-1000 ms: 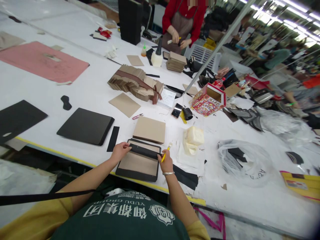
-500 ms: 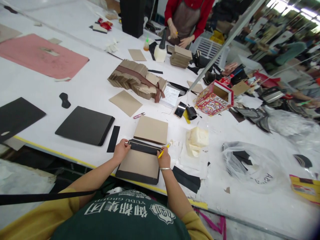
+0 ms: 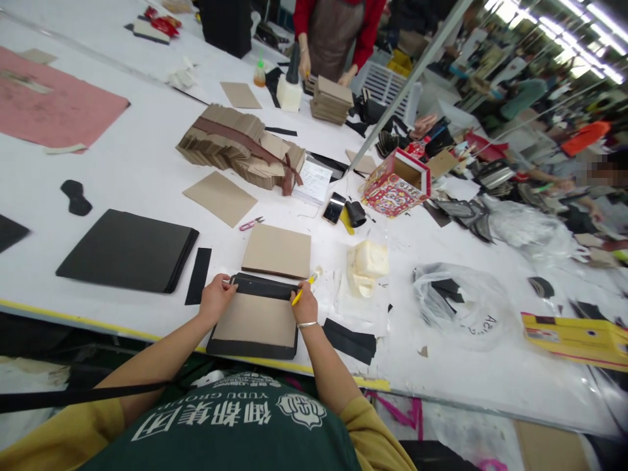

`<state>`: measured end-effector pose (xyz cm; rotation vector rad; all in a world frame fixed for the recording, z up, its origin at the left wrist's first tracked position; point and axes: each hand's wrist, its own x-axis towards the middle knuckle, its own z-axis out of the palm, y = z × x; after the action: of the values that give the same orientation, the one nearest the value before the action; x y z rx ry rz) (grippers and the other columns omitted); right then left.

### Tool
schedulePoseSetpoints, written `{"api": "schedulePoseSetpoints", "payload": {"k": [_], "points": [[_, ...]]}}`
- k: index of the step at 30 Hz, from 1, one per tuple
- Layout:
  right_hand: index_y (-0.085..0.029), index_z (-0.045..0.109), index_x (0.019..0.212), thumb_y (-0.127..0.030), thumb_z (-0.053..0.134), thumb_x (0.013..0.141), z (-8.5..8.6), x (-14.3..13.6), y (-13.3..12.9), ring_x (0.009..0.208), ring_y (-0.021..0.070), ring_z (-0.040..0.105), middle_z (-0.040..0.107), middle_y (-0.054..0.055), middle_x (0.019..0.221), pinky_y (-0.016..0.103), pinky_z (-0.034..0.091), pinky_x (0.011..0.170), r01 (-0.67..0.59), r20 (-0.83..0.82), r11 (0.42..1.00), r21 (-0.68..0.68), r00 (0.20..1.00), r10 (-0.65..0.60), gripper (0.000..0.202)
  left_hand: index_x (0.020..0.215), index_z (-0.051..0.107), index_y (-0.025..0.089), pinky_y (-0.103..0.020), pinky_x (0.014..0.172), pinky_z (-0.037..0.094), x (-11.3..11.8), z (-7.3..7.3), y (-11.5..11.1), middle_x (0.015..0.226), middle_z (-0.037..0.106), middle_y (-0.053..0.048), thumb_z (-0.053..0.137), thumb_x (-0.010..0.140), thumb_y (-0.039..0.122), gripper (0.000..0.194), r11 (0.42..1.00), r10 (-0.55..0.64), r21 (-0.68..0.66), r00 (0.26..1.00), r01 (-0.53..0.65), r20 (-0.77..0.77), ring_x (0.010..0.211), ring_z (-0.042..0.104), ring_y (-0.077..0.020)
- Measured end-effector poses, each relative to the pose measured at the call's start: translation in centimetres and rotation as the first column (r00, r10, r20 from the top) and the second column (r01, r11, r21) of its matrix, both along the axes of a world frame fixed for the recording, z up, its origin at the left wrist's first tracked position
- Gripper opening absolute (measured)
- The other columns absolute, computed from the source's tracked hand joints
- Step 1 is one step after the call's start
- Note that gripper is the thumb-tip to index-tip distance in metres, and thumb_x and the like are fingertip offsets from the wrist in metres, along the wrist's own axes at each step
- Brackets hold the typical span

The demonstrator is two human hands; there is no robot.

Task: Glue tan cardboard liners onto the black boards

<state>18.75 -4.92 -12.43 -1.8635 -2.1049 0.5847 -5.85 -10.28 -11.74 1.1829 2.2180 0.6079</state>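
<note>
At the table's front edge lies a beige board (image 3: 258, 318) with black material showing along its front and far edges. My left hand (image 3: 217, 299) pinches the far left corner of the black edge strip (image 3: 262, 286). At the strip's right end, my right hand (image 3: 305, 304) has its fingers on the edge while keeping a yellow-handled brush (image 3: 297, 297) in its grip. The brush's pale tip points away to the right, clear of the board. Just beyond the strip rests a stack of beige boards (image 3: 277, 250). My fingertips are partly hidden.
Black sheets (image 3: 127, 252) are stacked at left, beside a narrow black strip (image 3: 198, 276). Pink snips (image 3: 251, 224) lie farther back. To the right are a cream-coloured glue-crusted tub (image 3: 367, 261), black strips (image 3: 349, 340) and a plastic bag (image 3: 461, 301). A co-worker (image 3: 338, 39) stands across the table.
The camera view has turned, so everything sits farther left. Along the far edge, the pale line on the black strip is less visible now. Both hands stay at the strip's ends.
</note>
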Motion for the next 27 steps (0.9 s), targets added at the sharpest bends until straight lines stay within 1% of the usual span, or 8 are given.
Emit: {"api": "schedulePoseSetpoints", "payload": {"k": [9,14,16,18,20,21,23,27], "points": [[-0.019,0.044,0.101,-0.020,0.050,0.078,0.0,-0.2,0.0,0.068,0.0150,0.058,0.059,0.002,0.079,0.023,0.041,0.061,-0.038,0.037,0.999,0.032,0.999,0.037,0.024,0.098,0.052,0.018,-0.026,0.066,0.043,0.2,0.2,0.1,0.067,0.062,0.001,0.053,0.074,0.035,0.030,0.999,0.012,-0.033,1.000,-0.012,-0.007,0.068,0.060,-0.0165],[-0.014,0.047,0.107,-0.020,0.050,0.078,0.0,0.1,0.0,0.081,0.0210,0.055,0.057,0.009,0.085,0.030,0.043,0.069,-0.076,0.136,0.988,0.132,0.989,0.057,0.030,0.115,0.048,0.011,-0.034,0.079,0.042,0.4,0.5,-0.2,0.098,0.062,-0.013,0.047,0.080,0.027,0.039,0.964,-0.208,0.097,0.929,0.248,-0.306,0.094,0.057,-0.0236],[-0.013,0.049,0.106,-0.020,0.047,0.081,0.1,-0.1,-0.4,0.086,0.0227,0.053,0.056,0.012,0.089,0.034,0.044,0.074,-0.160,0.124,0.967,0.200,0.983,0.136,0.027,0.124,0.044,0.013,-0.039,0.092,0.035,1.1,0.5,-0.5,0.123,0.052,-0.015,0.042,0.083,0.024,0.042,0.859,-0.382,0.139,0.798,0.492,-0.466,0.115,0.045,-0.0258],[-0.014,0.051,0.103,-0.016,0.043,0.082,0.0,-0.8,-1.2,0.095,0.0228,0.051,0.056,0.014,0.100,0.036,0.043,0.079,-0.330,0.078,0.911,0.249,0.944,0.321,0.022,0.130,0.040,0.019,-0.041,0.102,0.023,1.9,0.4,-0.8,0.136,0.040,-0.010,0.039,0.085,0.028,0.045,0.671,-0.592,0.104,0.615,0.734,-0.521,0.127,0.031,-0.0238],[-0.016,0.052,0.102,-0.012,0.043,0.081,-0.2,-1.6,-2.2,0.107,0.0226,0.047,0.053,0.013,0.115,0.039,0.040,0.087,-0.501,0.048,0.822,0.271,0.860,0.509,0.023,0.133,0.035,0.021,-0.042,0.106,0.013,2.7,0.0,-1.2,0.140,0.035,-0.007,0.039,0.085,0.040,0.052,0.500,-0.739,0.039,0.450,0.865,-0.502,0.131,0.025,-0.0220],[-0.017,0.052,0.102,-0.012,0.044,0.080,-0.4,-1.9,-2.7,0.112,0.0227,0.044,0.050,0.012,0.121,0.041,0.038,0.091,-0.556,0.047,0.787,0.269,0.823,0.566,0.024,0.134,0.034,0.021,-0.042,0.107,0.010,2.9,-0.1,-1.5,0.141,0.033,-0.007,0.039,0.084,0.046,0.057,0.465,-0.771,0.009,0.410,0.885,-0.487,0.131,0.024,-0.0221],[-0.017,0.052,0.104,-0.010,0.046,0.079,-0.9,-2.0,-3.5,0.116,0.0232,0.040,0.048,0.012,0.125,0.044,0.035,0.095,-0.583,0.060,0.772,0.254,0.806,0.589,0.027,0.135,0.033,0.018,-0.043,0.107,0.007,2.7,-0.3,-2.0,0.142,0.032,-0.009,0.039,0.081,0.054,0.065,0.486,-0.778,-0.037,0.413,0.873,-0.473,0.131,0.024,-0.0229],[-0.013,0.053,0.103,-0.002,0.040,0.075,-1.3,0.5,-4.1,0.116,0.0243,0.040,0.050,0.015,0.123,0.043,0.036,0.094,-0.491,0.101,0.823,0.285,0.869,0.484,0.032,0.133,0.038,0.014,-0.044,0.107,0.009,-0.6,0.0,-3.3,0.140,0.033,-0.012,0.038,0.083,0.052,0.063,0.640,-0.676,-0.069,0.518,0.765,-0.524,0.130,0.026,-0.0244]]}}
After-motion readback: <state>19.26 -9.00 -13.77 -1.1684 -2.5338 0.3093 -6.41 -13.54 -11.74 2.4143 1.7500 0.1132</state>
